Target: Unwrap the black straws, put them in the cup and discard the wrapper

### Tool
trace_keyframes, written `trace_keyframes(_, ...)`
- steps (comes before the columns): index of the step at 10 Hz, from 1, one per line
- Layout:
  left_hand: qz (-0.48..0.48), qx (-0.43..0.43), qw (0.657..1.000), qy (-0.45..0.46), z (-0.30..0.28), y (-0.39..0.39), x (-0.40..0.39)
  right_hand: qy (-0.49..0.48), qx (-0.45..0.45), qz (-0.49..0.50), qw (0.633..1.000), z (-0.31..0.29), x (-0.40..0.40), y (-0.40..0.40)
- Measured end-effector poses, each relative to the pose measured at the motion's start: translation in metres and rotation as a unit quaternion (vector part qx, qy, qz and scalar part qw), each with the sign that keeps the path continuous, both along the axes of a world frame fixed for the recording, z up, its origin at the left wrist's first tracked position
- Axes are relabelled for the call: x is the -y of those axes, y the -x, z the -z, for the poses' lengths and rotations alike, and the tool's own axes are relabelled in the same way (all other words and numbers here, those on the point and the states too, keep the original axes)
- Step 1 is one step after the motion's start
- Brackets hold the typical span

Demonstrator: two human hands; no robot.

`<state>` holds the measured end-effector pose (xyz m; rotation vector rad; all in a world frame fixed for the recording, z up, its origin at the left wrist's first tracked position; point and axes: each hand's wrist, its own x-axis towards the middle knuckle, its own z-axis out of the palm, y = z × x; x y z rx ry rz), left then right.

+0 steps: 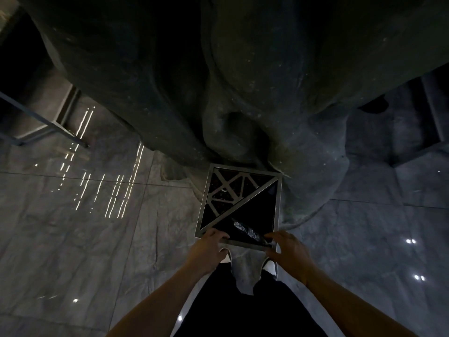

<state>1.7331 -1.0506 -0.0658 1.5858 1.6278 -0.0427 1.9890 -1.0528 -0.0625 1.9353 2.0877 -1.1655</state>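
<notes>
A crumpled clear wrapper [246, 230] lies in the dark triangular opening of a square metal-framed bin [203, 210] on the floor. My left hand [209, 242] rests with its fingers on the bin's near left rim. My right hand [288, 249] hovers at the near right corner, fingers loosely spread, their tips just right of the wrapper and apart from it. Neither hand holds anything. No straws and no cup are in view.
A large dark rock-like sculpted base [243, 81] rises right behind the bin. Glossy grey floor tiles [85, 239] spread to both sides. Metal furniture legs [48, 127] stand at the far left. My white-toed shoes [269, 266] are just before the bin.
</notes>
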Motion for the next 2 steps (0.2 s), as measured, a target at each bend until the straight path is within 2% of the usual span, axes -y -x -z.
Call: trace_keyframes(2,-0.01,-0.015,1.0,0.002,-0.0063,0.0071,0.012,-0.054,0.045,-0.076,0.995,-0.0107,0.0038,-0.0141)
